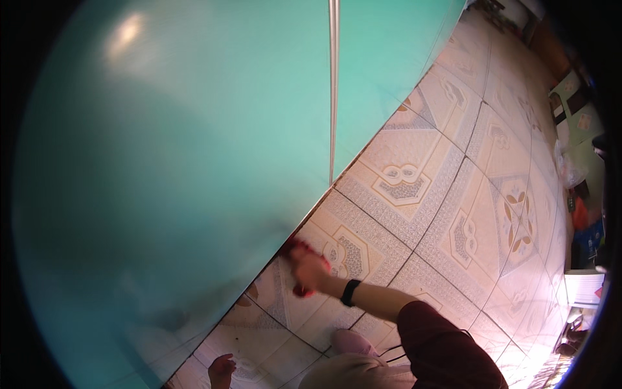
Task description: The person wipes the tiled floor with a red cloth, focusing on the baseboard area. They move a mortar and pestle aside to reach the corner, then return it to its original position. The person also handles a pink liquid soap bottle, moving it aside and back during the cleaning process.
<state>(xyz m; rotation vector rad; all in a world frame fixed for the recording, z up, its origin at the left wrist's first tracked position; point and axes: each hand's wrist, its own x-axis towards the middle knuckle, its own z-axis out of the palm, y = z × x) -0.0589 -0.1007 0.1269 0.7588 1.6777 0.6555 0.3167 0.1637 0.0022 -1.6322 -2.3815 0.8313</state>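
Note:
My right hand (308,270), blurred, presses a red cloth (303,291) against the tiled floor (340,209). The cloth lies close to the bottom edge of a glossy teal panel (194,146), and most of it is hidden under the fingers. A black band (350,292) circles the right wrist. Lower down, near the picture's bottom rim, my left hand (222,370) hovers by the same panel with its fingers curled. Nothing can be seen in it, though the inner side of the fingers is hidden.
A narrow metal strip (334,87) runs up the teal panel from the floor. My pink shoe (354,342) rests on the tiles below the right forearm. Along the far right stand a pale green piece of furniture (585,121), a clear plastic bag (569,167) and a blue item (589,240).

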